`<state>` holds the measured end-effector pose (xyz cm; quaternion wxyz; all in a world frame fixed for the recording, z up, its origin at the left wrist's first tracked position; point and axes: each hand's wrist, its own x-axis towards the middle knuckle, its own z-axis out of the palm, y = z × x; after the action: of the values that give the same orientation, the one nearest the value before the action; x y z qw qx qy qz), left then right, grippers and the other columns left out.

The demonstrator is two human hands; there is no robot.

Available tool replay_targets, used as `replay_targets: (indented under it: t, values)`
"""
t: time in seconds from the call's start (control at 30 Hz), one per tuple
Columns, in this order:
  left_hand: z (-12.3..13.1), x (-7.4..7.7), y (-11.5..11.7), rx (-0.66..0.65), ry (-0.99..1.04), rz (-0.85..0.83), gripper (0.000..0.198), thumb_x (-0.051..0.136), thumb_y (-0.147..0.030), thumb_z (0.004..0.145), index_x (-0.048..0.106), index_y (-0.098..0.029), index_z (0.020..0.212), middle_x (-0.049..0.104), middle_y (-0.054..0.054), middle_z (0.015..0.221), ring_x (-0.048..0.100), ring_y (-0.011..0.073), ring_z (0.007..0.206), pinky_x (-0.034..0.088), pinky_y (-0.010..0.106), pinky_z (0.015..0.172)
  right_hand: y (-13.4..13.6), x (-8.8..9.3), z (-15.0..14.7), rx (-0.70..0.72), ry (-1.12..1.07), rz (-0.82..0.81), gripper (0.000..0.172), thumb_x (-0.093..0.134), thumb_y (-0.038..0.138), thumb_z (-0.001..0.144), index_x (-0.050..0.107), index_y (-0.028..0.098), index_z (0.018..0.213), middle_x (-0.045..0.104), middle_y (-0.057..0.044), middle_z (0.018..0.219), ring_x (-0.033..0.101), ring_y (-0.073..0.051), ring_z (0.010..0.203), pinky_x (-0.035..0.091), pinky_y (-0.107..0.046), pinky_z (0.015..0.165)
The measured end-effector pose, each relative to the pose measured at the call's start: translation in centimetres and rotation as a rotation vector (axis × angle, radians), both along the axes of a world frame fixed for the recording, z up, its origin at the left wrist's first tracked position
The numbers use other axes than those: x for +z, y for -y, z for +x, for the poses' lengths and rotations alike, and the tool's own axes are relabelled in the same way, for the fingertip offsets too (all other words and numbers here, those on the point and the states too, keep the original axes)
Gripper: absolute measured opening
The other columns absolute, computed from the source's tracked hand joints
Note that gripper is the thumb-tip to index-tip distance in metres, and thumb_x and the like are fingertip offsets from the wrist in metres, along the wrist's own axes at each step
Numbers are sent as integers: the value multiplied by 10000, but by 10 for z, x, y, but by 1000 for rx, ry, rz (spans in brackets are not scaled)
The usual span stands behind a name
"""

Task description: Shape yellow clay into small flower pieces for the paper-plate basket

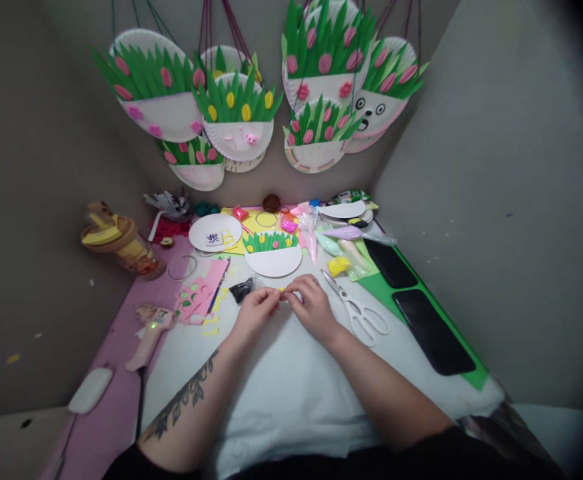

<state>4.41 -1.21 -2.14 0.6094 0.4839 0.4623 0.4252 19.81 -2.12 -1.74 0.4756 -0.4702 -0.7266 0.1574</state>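
Note:
My left hand (258, 309) and my right hand (312, 308) meet over the white-covered table, thumbs and fingers pinched together. Between the fingertips is something tiny, with a hint of yellow; its kind cannot be made out. Just beyond lies a halved paper plate basket (274, 263) with green paper grass (266, 243) and small yellow and pink paper flowers. Close to my left hand sits a black lump in clear wrap (242, 290). White-handled scissors (364, 313) lie to the right of my right hand, blades pointing away.
At left are a hot glue gun (148, 340), pink paper scraps (196, 297) and a lidded drink cup (124, 243). Piping bags (344, 233) lie back right, near two black phones (434, 330). Finished plate baskets (318, 157) hang on the wall. A round paper plate (201, 230) lies back left.

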Motion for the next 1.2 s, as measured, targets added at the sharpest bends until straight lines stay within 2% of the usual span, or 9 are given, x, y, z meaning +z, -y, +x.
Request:
replay_targets:
  t: [0.2,0.4,0.67,0.87,1.03,1.2]
  values:
    - [0,1,2,-16,31,-14,264,658,-413,748,656,-149,756,506,-30,573,413,84,542,301,227,543,1,1,-1,17,-48,-32,114,488,192,867,578,218,804,565,-37,815,537,-193,864,439,-350,813]
    - [0,3,2,-63,162,-125,293,668,-432,740,646,-139,747,487,-33,564,398,68,525,281,214,528,2,4,-5,40,-211,-110,87,538,199,844,600,213,784,568,-26,821,561,-171,837,459,-322,791]
    - [0,-2,1,-47,214,-174,311,713,-417,698,664,-123,790,489,-35,562,397,60,513,277,206,515,2,-1,-6,15,-119,9,118,563,203,846,677,234,834,553,-37,824,554,-181,829,473,-357,781]
    - [0,0,1,-13,228,-203,288,750,-382,658,660,-117,725,499,-36,533,396,51,493,268,202,501,2,-2,-3,8,-21,149,162,570,165,847,685,259,912,557,-45,853,537,-194,844,471,-374,765]
    - [1,3,1,6,275,-242,282,786,-348,613,669,-127,743,537,-34,561,423,44,499,283,191,508,1,-1,-2,-9,-8,185,110,584,157,839,661,229,871,563,-46,843,538,-193,830,461,-384,773]
    - [1,4,1,9,223,-218,288,789,-344,607,696,-122,766,555,-28,570,415,41,502,288,192,514,2,1,-2,-4,23,171,114,557,156,847,648,224,852,565,-47,848,537,-194,834,461,-385,774]
